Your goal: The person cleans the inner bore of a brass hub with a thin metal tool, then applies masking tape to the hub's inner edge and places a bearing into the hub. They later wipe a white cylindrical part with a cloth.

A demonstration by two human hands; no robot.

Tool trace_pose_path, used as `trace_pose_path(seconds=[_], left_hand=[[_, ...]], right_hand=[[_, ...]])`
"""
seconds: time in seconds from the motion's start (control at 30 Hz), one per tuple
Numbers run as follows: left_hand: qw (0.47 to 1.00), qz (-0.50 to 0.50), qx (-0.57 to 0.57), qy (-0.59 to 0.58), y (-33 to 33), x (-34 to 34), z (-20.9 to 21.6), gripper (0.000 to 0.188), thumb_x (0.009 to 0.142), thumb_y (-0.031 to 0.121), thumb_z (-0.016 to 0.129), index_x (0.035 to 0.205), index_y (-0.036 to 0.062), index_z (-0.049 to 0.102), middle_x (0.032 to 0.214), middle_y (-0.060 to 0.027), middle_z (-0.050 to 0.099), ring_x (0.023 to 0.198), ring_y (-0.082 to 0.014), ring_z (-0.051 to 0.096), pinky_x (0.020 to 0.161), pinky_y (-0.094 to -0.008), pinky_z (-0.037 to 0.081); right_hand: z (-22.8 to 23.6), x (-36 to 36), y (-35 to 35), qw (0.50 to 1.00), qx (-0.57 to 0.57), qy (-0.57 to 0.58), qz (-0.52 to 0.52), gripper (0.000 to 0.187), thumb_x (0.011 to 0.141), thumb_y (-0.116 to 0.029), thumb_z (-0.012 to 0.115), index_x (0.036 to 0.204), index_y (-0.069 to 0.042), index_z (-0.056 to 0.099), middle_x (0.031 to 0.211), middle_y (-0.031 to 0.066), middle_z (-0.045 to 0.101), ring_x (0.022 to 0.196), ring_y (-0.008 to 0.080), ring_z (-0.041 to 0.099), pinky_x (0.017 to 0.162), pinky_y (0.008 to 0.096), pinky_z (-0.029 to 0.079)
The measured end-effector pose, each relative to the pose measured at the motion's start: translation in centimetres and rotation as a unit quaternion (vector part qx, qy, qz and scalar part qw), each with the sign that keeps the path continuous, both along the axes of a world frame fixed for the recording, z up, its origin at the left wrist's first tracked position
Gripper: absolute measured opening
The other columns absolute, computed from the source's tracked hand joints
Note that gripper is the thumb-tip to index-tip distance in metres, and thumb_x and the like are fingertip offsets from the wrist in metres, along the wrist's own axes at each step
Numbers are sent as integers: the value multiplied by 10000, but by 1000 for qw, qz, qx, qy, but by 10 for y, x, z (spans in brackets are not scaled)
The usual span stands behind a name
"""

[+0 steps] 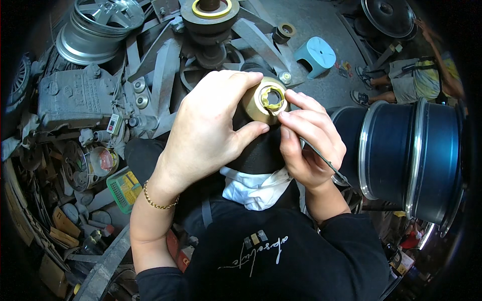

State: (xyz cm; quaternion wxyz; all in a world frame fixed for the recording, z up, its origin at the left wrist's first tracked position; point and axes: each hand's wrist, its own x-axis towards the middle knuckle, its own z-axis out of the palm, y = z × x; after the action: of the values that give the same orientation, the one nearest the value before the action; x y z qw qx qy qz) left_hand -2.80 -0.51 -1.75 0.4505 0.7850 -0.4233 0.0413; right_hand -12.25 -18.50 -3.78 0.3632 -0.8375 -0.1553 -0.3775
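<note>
A brass-coloured, cone-shaped ring (252,108) is up in front of my chest, its round opening facing me. Ragged yellow tape-like film (273,104) lines the opening, and some of it stands loose at the rim. My left hand (211,120) grips the ring from the left, thumb below and fingers above. In my right hand (314,140) is a thin, dark metal tool (324,159), its shank slanting down to the right. The right fingertips touch the ring's right rim; they hide the tool's upper end. Below the hands, a white cloth (258,189) lies against my lap.
A heavy machine with a yellow-ringed hub (213,14) stands ahead. Blue wheel rims (389,150) are close at right, silver rims (98,35) at far left. Beyond are a light-blue stool (316,54) and another person (416,78). A green basket (123,190) sits left among clutter.
</note>
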Motion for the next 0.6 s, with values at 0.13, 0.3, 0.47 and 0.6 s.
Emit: trace_pose_path(seconds=[0.13,0.3,0.47,0.6], left_hand=[[1000,5,3,1,0,-2,0,612,671,111,883,1219,-9,638,1101,-157,688,963,-266,696,845,-334,563],[1000,16,-2,-3,-2,-5,-2,603,661,84,874,1209,-2,639,1094,-152,686,958,-270,690,839,-333,562],[999,36,-26,-16,-7,-12,-1,579,653,62,865,1182,5,637,1057,-140,683,905,-262,679,812,-332,558],[999,36,-24,5,-6,-13,0,555,658,59,858,1161,7,629,1044,-139,675,923,-281,663,824,-351,545]], right_hand=[[1,0,1,1000,-7,6,-4,233,757,-9,739,989,3,751,906,134,708,1023,354,703,926,468,534],[1,-1,3,999,-27,4,-24,243,746,5,744,989,3,751,902,138,704,1021,355,703,923,470,536],[0,0,5,999,-32,-5,-34,248,748,0,744,996,2,750,904,142,708,1028,355,705,924,473,540],[0,-1,2,1000,-17,3,-17,246,755,-12,741,1001,-2,749,905,147,714,1030,368,707,934,482,545]])
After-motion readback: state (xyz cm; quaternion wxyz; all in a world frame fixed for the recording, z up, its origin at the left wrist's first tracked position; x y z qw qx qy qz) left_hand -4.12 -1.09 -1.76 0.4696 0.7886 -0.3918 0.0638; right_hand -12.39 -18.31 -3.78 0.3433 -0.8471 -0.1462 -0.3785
